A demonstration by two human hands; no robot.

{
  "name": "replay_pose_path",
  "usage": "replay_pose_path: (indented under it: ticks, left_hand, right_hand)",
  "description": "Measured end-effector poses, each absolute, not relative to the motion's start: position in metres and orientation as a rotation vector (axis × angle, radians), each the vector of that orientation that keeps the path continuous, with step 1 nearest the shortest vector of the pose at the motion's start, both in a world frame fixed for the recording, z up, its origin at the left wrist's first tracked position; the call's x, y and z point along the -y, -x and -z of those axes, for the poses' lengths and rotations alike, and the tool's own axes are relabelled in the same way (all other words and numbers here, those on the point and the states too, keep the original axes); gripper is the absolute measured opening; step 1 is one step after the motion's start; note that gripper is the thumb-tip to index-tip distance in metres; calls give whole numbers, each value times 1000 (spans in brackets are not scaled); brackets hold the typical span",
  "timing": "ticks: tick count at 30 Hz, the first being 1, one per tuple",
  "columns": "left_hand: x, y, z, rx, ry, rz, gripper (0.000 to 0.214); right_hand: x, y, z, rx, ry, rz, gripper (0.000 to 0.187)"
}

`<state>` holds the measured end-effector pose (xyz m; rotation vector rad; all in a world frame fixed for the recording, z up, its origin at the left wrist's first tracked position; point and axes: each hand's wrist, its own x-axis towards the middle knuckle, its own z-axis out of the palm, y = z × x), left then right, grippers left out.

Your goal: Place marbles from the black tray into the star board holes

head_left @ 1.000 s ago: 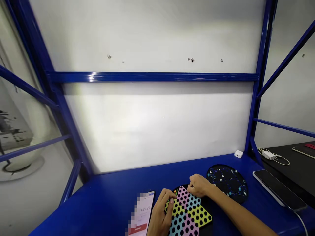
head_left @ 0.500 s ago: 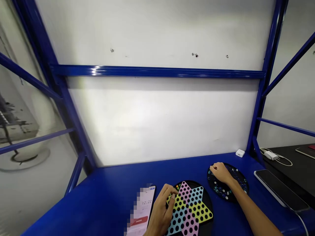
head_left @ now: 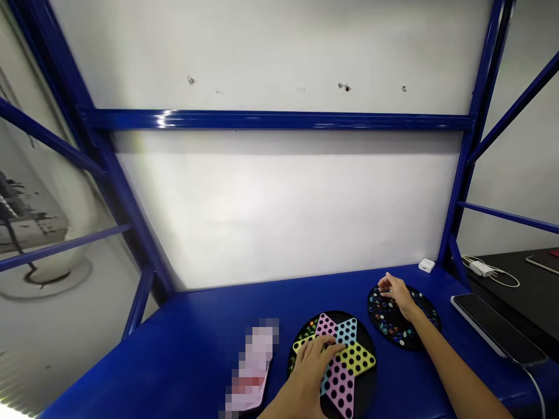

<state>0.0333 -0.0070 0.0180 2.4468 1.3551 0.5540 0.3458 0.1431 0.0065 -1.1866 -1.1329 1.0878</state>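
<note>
My left hand (head_left: pixel 311 368) is over the left part of a star-shaped Chinese checkers board (head_left: pixel 343 378) in pink, blue and yellow, dotted with black holes. Its fingers are bent but apart, reaching to the star's middle and covering part of it. The star sits in a round black tray (head_left: pixel 367 398), and small green and orange pieces (head_left: pixel 309 329) show at its upper left. Farther right, my right hand (head_left: pixel 396 294) hovers over the left side of a round black lid (head_left: pixel 421 343) scattered with glass marbles (head_left: pixel 395 331). Its fingers look apart, with nothing visible between them.
A phone (head_left: pixel 251 372), partly pixelated, lies left of the board. To the right are a dark phone-like device (head_left: pixel 498 326) with a cable and a small white case (head_left: pixel 427 265). Blue frame posts (head_left: pixel 456 192) and a white wall panel (head_left: pixel 288 203) stand behind the blue tabletop (head_left: pixel 196 337).
My left hand has moved right from the board's left edge to over its middle. My right hand's closed fingers have spread apart above the lid. The view has shifted slightly.
</note>
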Motion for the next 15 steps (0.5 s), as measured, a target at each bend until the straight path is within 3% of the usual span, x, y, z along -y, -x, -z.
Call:
replay_pose_path:
  ticks: [4,9,15]
  left_hand:
    - [4,-29,-37,-1351,-2401,-610,96]
    - [0,-2,-73,-1638,-2343,-798,43]
    - [12,24,-71,-1932,-2205,-503,30]
  right_hand:
    - [-139,-346,-14,1007,1080,-1136,56]
    - [-140,-347,-13,1081,1162,-1083,58]
    - [-142,-342,-3,1147,1191,-1094,58]
